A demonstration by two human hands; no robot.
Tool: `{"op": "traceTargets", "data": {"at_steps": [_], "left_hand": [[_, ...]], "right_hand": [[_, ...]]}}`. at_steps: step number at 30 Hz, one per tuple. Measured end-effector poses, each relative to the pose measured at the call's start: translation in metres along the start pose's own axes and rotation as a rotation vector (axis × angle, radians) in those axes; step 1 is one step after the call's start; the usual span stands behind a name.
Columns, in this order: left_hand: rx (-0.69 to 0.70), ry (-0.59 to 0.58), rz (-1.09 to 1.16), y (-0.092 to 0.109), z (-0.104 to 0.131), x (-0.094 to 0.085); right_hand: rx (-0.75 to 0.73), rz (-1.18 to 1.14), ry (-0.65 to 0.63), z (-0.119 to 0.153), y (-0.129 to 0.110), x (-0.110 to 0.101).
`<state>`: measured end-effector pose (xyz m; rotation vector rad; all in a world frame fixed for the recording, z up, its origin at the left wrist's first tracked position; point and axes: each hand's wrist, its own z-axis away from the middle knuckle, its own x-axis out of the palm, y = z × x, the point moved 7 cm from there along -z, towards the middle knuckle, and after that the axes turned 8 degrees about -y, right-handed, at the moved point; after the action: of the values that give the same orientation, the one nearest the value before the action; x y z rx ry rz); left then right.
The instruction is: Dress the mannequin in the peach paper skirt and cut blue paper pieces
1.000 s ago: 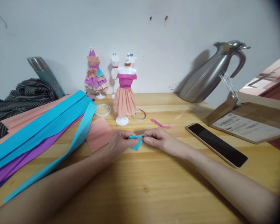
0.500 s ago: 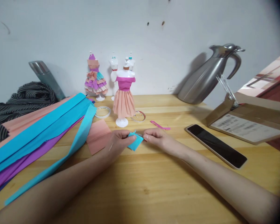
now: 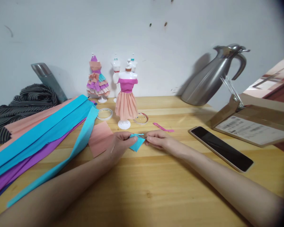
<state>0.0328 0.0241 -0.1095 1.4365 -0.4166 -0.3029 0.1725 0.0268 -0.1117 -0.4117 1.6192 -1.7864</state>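
Observation:
My left hand [image 3: 120, 144] pinches a small folded piece of turquoise crepe paper [image 3: 137, 145] between thumb and fingers, just above the table. From the right, my right hand [image 3: 159, 140] is closed on small scissors [image 3: 143, 137]; their thin blades reach the paper's upper edge and the handles are hidden in my fingers. A narrow sliver of the paper stands apart along that edge. Beside my left hand lies a peach paper piece [image 3: 99, 137]. Behind both hands stands a mini dress form [image 3: 126, 101] in a pink top and pleated peach skirt.
Long crepe paper strips [image 3: 61, 121] cover the left side, near a striped cloth [image 3: 38, 97]. Two tape rolls [image 3: 105, 114] and a pink scrap [image 3: 163, 127] lie around the dress form. A phone [image 3: 221, 148], a cardboard box [image 3: 253, 126] and a steel jug [image 3: 207, 78] occupy the right.
The scissors' blades have cut along the turquoise paper's top edge, and a thin sliver has parted from it. Both hands stay nearly in place; the view has shifted slightly.

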Motion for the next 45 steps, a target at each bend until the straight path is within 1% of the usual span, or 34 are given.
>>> {"op": "traceTargets", "data": {"at_steps": [8,13,16,21,29,37,45], "left_hand": [[0.005,-0.012,-0.088,-0.006,-0.003,0.001],[0.006,-0.036,-0.119,-0.007,-0.004,0.004],[-0.009,-0.068,-0.141,-0.01,-0.002,0.006],[-0.019,-0.119,-0.137,-0.011,0.0,0.008],[-0.027,-0.124,-0.149,-0.013,-0.002,0.007],[-0.042,-0.12,-0.116,-0.01,0.0,0.008],[-0.035,-0.157,-0.117,-0.015,0.001,0.007]], "right_hand": [[-0.052,0.125,0.032,0.003,-0.012,0.006],[-0.06,0.243,0.051,0.003,-0.012,0.006],[-0.067,0.269,0.041,0.003,-0.012,0.007],[-0.064,0.262,0.034,0.003,-0.011,0.01],[-0.071,0.202,0.033,0.003,-0.008,0.012],[-0.064,0.118,0.025,0.003,-0.007,0.013],[-0.048,0.046,0.009,0.003,-0.008,0.016]]}}
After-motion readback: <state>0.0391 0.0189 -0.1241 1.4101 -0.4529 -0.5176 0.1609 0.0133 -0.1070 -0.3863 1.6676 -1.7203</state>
